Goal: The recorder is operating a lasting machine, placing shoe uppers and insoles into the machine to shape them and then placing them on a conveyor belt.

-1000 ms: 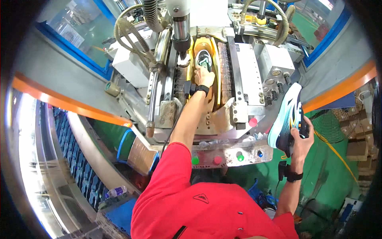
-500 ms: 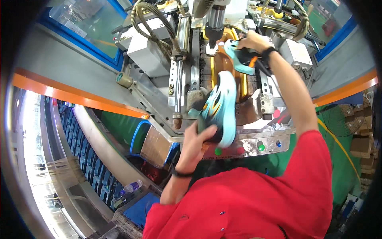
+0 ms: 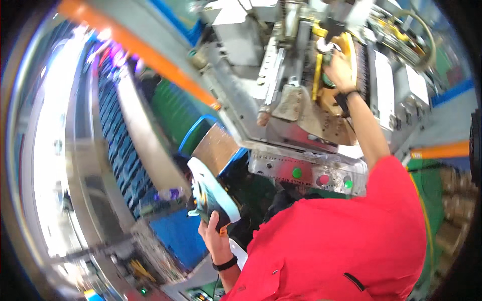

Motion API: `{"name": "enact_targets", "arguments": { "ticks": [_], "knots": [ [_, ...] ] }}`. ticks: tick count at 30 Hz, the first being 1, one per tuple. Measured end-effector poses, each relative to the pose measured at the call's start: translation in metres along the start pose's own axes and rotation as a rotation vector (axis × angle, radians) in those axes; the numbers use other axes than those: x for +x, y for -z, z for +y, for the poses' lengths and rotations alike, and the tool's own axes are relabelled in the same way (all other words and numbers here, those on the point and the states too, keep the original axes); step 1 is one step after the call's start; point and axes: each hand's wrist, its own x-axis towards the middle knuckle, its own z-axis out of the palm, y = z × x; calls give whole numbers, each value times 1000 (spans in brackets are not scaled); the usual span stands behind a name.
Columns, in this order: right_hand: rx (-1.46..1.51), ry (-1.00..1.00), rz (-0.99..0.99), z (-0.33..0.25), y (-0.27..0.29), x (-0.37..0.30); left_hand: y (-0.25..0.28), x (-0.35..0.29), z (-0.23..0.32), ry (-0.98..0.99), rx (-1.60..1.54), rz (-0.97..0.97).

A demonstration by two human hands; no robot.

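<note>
Shoe (image 3: 213,193), light blue-soled, was out of the press (image 3: 301,100) and held low beside the person, the left hand (image 3: 215,236) clamped on its heel. The right hand (image 3: 341,70) pressed a second shoe (image 3: 329,80) into the yellow cradle; whether that grip was closed could not be told. Seating it looked unfinished.

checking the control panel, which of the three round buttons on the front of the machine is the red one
The middle button. It sits between the green button on its left and another green button on its right, on the perforated metal panel just above the red shirt.
</note>
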Motion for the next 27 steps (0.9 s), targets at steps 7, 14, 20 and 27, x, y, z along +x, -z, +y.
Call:
{"name": "enact_targets", "arguments": {
  "ticks": [7, 14, 20, 27],
  "knots": [
    [539, 513, -104, -118, 10, -250, 26, -44, -64, 120, -175, 76],
    [561, 736, -325, -85, -127, -311, 73, -113, -124, 189, -407, 168],
    [472, 729, -274, -83, -135, -302, 156, -160, -166, 98, -626, 567],
    [851, 1024, -210, -286, -14, -285, 344, -168, -262, -21, -638, 1052]
  ]
}}
